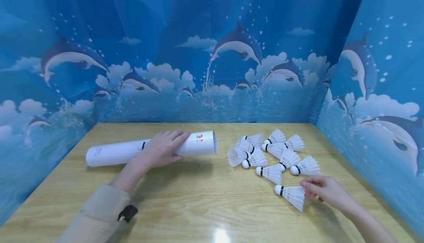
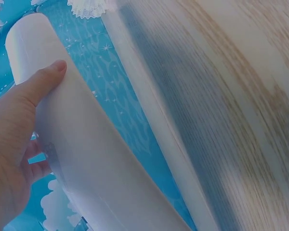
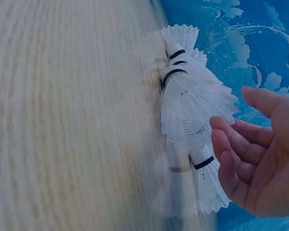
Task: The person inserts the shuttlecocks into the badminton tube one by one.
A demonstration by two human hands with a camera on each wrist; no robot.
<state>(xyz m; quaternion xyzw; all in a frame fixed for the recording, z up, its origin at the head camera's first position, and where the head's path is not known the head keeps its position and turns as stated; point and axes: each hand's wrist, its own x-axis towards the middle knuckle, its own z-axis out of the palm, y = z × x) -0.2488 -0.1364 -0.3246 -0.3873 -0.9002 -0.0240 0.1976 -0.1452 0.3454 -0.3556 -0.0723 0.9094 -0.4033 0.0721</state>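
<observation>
My left hand grips a white shuttlecock tube from above, near its right end. In the left wrist view the thumb lies along the tube and the other fingers go round its far side, partly hidden. At the front right, a white shuttlecock lies on its side, cork to the left. My right hand is right at its skirt edge. The right wrist view shows that hand with thumb and fingers apart, fingers loosely bent, beside the shuttlecock skirts.
Several more shuttlecocks lie in a loose group behind the right hand, some overlapping. The wooden table reaches back to a blue dolphin-print curtain, which also runs along both sides. A dark strap end hangs by the left sleeve.
</observation>
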